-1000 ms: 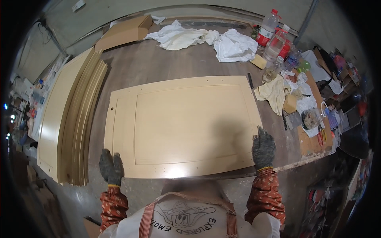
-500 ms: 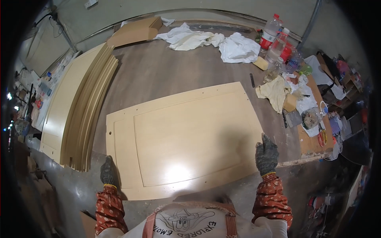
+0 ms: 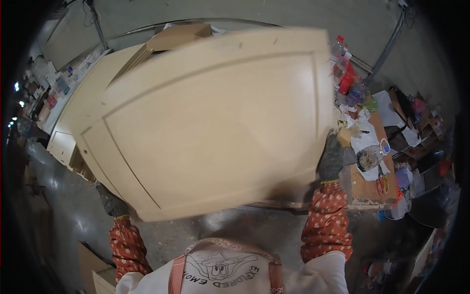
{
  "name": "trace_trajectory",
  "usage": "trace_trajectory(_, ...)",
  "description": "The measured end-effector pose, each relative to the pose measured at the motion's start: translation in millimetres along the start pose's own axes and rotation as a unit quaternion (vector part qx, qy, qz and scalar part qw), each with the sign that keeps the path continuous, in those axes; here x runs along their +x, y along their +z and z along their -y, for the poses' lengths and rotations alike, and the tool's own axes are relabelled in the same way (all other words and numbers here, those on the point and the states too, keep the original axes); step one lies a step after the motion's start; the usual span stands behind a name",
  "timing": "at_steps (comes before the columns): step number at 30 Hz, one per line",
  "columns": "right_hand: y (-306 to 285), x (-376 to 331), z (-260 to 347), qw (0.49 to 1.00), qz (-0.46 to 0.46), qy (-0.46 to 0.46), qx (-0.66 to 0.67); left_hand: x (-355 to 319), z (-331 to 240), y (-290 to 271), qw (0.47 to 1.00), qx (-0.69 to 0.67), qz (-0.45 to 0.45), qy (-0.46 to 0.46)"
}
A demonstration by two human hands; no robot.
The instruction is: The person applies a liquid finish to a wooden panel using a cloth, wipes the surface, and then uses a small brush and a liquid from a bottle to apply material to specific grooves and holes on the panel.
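Observation:
A large cream door panel (image 3: 215,127) with grooved rectangular outlines hangs tilted above the workbench, smeared by motion. At its lower left edge, my left hand (image 3: 112,200) grips it in a dark grey glove. My right hand (image 3: 331,158), gloved the same way, clasps the right edge. Some fingers of both hands are hidden behind the panel. A stack of similar cream panels (image 3: 66,147) lies to the left, partly covered by the raised one.
A cardboard box (image 3: 181,36) sits at the back. Plastic bottles (image 3: 356,93), rags, a jar (image 3: 369,158) and red-handled pliers (image 3: 382,182) crowd the bench's right side. Cardboard pieces (image 3: 93,267) stand on the floor at lower left.
The panel has risen off the bench, tilting up and shifting left toward the stack. Both my hands have moved up with it, still gripping its edges.

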State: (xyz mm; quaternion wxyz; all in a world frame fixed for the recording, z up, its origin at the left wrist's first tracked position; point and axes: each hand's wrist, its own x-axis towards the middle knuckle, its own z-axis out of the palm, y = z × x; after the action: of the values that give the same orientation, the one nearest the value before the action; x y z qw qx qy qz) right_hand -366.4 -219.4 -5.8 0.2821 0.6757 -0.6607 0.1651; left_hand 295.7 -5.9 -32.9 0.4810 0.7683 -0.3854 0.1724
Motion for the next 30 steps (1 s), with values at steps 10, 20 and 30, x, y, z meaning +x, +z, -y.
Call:
trace_trajectory(10, 45.1, 20.1, 12.3, 0.972, -0.141, 0.150, 0.115, 50.1, -7.1, 29.4, 0.930, 0.253, -0.255, 0.077)
trace_trajectory(20, -37.2, 27.6, 18.8, 0.943, 0.316, 0.078, -0.061, 80.1, -18.5, 12.6, 0.901, 0.343, -0.196, 0.181)
trace_trajectory(30, -31.8, -6.5, 21.2, 0.796, 0.219, 0.287, 0.486, 82.0, -49.1, 53.4, 0.858, 0.448, 0.252, -0.018)
